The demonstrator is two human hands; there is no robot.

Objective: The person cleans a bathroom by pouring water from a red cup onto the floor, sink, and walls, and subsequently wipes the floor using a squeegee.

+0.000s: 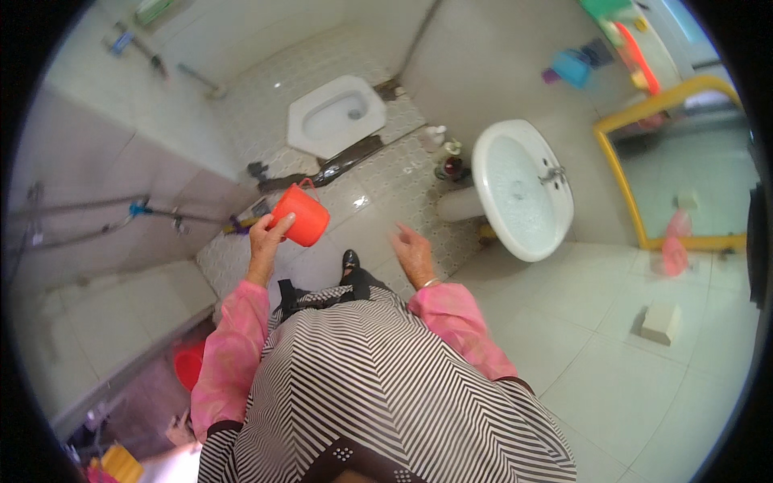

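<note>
A red plastic cup (301, 216) with a thin loop handle is tilted in front of me. My left hand (266, 241) holds it by its side, the thumb pressed on the outer wall. The inside of the cup cannot be seen. My right hand (413, 249) is raised in mid-air to the right of the cup, slightly blurred, with fingers partly spread and nothing in it. A white pedestal washbasin (522, 190) with a metal faucet (552, 175) stands to the right of that hand.
Beyond the cup, a white squat toilet (337, 116) is set in the tiled floor. Bottles (447, 154) stand beside the basin's pedestal. A yellow-framed mirror (628, 205) is on the right wall. Hoses (181, 214) run along the left wall; a red bucket (188, 364) is at lower left.
</note>
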